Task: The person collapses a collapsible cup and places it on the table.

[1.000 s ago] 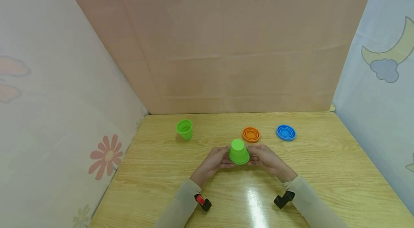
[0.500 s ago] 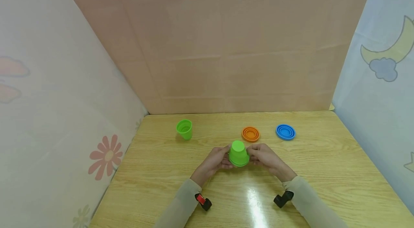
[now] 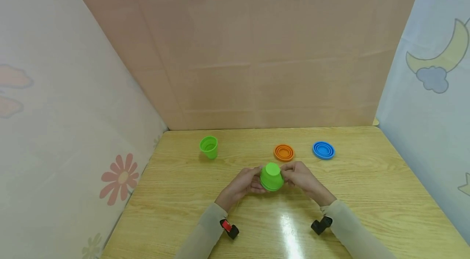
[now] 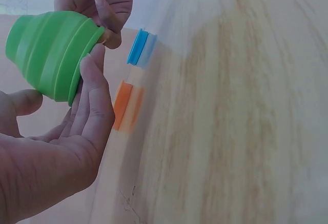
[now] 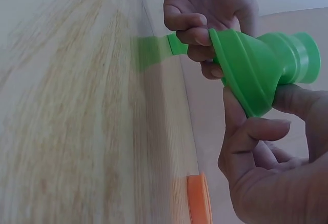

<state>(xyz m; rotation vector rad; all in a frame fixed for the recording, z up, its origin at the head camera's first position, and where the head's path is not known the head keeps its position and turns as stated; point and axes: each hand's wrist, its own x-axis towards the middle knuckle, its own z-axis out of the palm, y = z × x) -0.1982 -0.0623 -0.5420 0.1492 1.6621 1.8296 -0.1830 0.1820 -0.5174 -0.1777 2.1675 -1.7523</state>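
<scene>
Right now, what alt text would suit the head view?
A left hand and right hand hold an upside-down green cup above a wooden table. Farther back, left to right: a second green cup, a flat orange disc and a flat blue disc.

Clock taken from the centre of my head view. Wood-grain table (image 3: pixel 176 181), 6 o'clock: I saw a streak of glare on it. Green cup (image 3: pixel 209 147), 7 o'clock: stood mouth up. Orange ringed disc (image 3: pixel 284 153), 4 o'clock: lay flat. Blue ringed disc (image 3: pixel 324 150), also 4, farther out: lay flat, apart from the orange. Tan backdrop (image 3: pixel 235 47), 12 o'clock: creased. Pale side panels, 9 and 3: I noted a red flower (image 3: pixel 119 178) at 8, a yellow moon (image 3: pixel 446 55) between 2 and 3.
</scene>
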